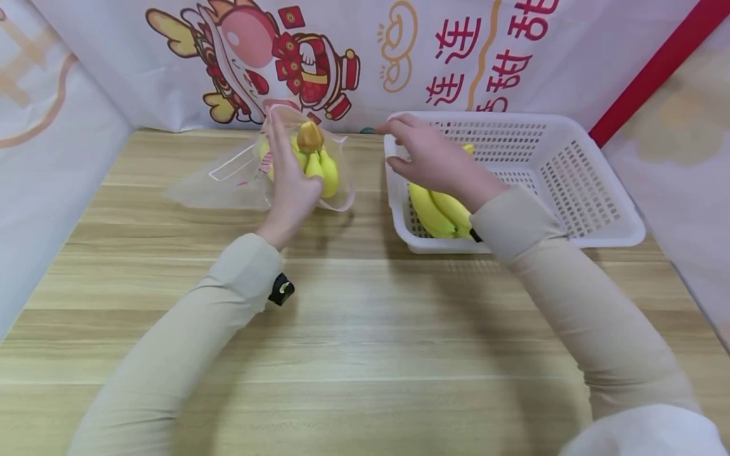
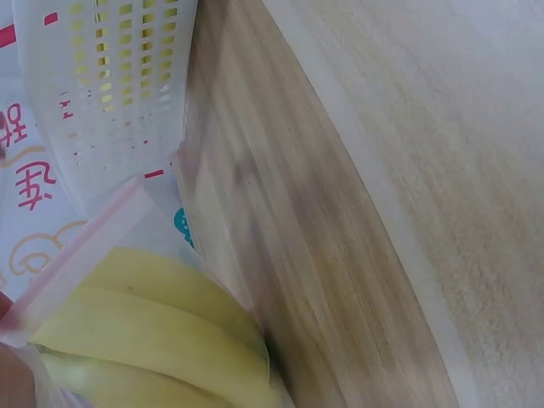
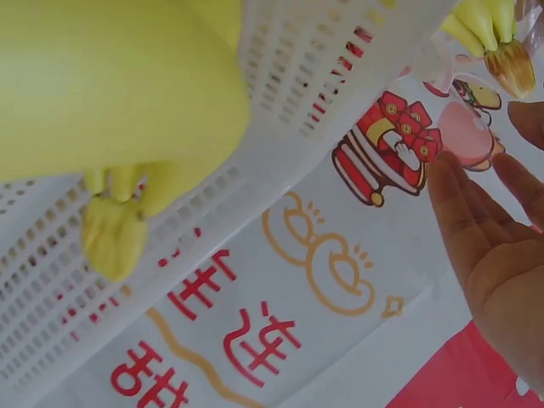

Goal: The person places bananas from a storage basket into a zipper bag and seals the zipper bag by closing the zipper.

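Note:
A clear plastic bag with a pink rim point(image 1: 349, 197) stands at the back left, its mouth turned right, a bunch of yellow bananas point(image 1: 329, 174) inside. My left hand point(image 1: 291, 183) is on the bag, fingers along its side; in the left wrist view its fingertips point(image 2: 12, 378) pinch the rim at the picture's edge. Over the left wall of a white plastic basket point(image 1: 402, 225) hovers my right hand point(image 1: 428, 155), fingers loosely extended toward the bag, holding nothing. More bananas point(image 1: 433, 212) lie in the basket's left part, partly hidden by that hand and forearm.
The wooden table point(image 1: 365, 329) runs up to a printed white cloth point(image 1: 342, 38) behind. A red strip point(image 1: 650, 73) crosses the cloth at right. On the left wrist a black strap piece point(image 1: 281, 289) shows.

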Tool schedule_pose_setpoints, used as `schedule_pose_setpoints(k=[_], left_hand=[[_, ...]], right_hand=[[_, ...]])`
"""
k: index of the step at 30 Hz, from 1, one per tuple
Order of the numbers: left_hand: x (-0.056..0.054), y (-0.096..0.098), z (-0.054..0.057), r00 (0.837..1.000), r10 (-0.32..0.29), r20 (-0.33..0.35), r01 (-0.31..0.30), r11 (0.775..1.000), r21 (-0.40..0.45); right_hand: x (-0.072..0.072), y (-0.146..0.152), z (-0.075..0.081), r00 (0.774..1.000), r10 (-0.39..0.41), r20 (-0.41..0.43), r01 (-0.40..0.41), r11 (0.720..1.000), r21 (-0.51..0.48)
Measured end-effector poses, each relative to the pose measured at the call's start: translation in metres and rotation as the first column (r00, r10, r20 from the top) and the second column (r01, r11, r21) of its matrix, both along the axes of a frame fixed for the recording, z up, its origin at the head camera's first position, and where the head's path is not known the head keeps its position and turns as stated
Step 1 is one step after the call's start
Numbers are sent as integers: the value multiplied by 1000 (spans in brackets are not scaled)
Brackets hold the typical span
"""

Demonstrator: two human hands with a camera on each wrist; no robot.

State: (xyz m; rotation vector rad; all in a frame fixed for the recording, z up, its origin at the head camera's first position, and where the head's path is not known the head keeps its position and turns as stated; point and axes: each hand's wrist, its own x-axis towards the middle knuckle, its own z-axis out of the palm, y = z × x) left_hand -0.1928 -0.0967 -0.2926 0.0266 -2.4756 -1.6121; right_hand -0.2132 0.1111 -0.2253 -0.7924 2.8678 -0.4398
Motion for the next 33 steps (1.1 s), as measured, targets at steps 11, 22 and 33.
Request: schedule_pose_setpoints(k=[11, 22, 33], left_hand=[[-2, -1, -1, 1000, 9, -3, -9, 1000, -5], [-4, -3, -1, 1000, 14, -2, -14, 1000, -25], [-3, -3, -2, 1000, 14, -10, -14, 1000, -23]], right_hand=[[12, 39, -7, 976, -183, 121, 168, 978, 124], [22, 58, -9, 979, -178, 100, 153, 965, 212], [30, 72, -17, 973, -199, 116, 164, 952, 259]])
